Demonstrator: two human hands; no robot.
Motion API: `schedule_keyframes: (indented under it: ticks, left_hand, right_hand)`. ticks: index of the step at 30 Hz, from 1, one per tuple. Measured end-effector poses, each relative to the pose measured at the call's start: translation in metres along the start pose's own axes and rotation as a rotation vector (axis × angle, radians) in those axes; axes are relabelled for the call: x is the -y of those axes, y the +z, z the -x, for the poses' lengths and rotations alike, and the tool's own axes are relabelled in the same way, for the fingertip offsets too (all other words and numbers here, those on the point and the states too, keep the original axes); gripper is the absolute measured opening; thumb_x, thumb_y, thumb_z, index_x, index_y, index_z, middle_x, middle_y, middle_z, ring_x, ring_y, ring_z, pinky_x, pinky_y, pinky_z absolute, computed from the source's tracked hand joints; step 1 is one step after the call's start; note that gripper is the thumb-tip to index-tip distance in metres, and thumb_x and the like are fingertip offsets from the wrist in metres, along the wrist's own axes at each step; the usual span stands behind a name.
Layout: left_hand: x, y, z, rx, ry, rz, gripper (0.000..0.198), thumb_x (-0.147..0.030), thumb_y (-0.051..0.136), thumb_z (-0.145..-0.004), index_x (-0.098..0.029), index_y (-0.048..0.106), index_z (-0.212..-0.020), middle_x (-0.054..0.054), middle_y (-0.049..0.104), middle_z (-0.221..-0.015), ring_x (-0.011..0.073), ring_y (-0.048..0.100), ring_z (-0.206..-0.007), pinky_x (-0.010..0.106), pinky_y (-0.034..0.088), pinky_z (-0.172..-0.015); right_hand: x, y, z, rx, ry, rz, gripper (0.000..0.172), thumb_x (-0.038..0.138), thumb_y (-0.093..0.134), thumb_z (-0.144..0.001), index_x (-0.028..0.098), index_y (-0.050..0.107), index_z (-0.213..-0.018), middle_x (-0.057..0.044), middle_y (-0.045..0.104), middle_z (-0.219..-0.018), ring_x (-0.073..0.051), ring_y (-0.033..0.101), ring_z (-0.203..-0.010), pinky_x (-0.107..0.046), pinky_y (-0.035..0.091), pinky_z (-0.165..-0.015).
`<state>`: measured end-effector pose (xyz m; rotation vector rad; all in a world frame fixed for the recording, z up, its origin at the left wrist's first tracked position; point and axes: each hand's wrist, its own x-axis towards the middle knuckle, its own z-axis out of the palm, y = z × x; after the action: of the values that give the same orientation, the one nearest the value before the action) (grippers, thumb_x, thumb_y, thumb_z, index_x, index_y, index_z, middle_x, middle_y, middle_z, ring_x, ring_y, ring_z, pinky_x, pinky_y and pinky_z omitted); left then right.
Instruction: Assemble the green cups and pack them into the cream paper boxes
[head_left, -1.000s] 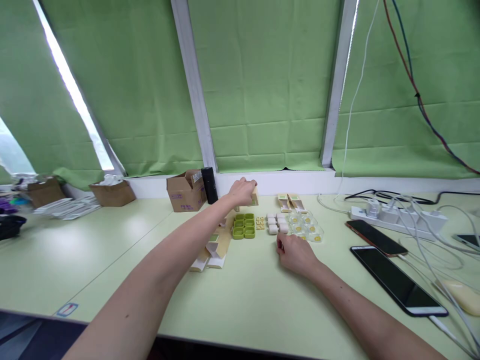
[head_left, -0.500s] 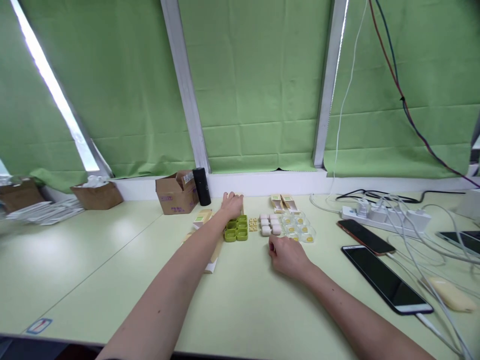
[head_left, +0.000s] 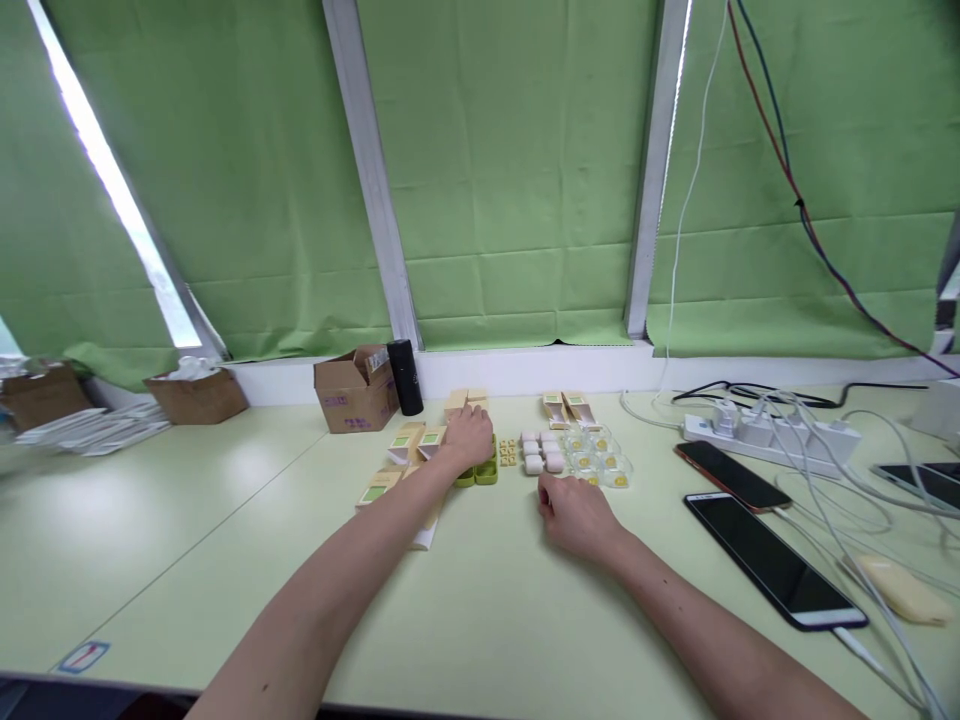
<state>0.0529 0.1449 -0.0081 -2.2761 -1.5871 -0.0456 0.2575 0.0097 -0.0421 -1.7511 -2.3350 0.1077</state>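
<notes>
My left hand (head_left: 470, 436) is over the back of a group of small olive-green cases (head_left: 486, 472), its fingers extended and slightly bent. It covers several of them, and whether its fingertips touch one is hidden. My right hand (head_left: 576, 512) rests on the table as a loose fist, with nothing visible in it. Just beyond it are rows of whitish-pink rounded cases (head_left: 534, 464) and clear plastic packs (head_left: 616, 480) with yellow parts inside. Tiny yellowish pieces (head_left: 508, 452) lie between the green and pink cases.
Small printed cartons (head_left: 405, 440) lie left of the green cases, with tan cartons (head_left: 456, 400) behind and two more (head_left: 568, 408) farther right. A cardboard box (head_left: 356, 390) and black cylinder (head_left: 405, 377) stand at the back. Phones (head_left: 772, 560), cables and a power strip (head_left: 765, 440) occupy the right.
My left hand has drawn back from the tan cartons behind and is now over the green cases, uncovering those cartons. My right hand has stayed in place.
</notes>
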Motion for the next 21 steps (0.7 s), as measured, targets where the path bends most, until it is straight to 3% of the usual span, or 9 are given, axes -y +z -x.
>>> schedule_keyframes:
  ticks: [16,21]
  left_hand:
    - [-0.008,0.005,-0.013,0.004,-0.123,0.029,0.051,-0.022,0.054,-0.09,-0.003,0.06,-0.137,0.028,0.061,-0.137,0.038,0.054,-0.129,0.051,0.032,-0.11]
    - [-0.006,0.0,-0.005,-0.047,-0.139,0.101,0.054,-0.025,0.05,-0.094,-0.004,0.053,-0.143,0.029,0.045,-0.157,0.0396,0.046,-0.14,0.053,0.031,-0.112]
  right_hand:
    - [0.001,-0.002,0.0,0.019,-0.005,0.022,0.016,0.02,0.055,-0.093,0.019,0.065,-0.105,-0.012,0.076,-0.096,-0.03,0.073,-0.085,-0.031,0.034,-0.062]
    - [0.0,-0.001,0.001,0.014,-0.004,0.015,0.016,0.019,0.054,-0.093,0.02,0.065,-0.104,-0.012,0.076,-0.097,-0.03,0.073,-0.085,-0.031,0.033,-0.061]
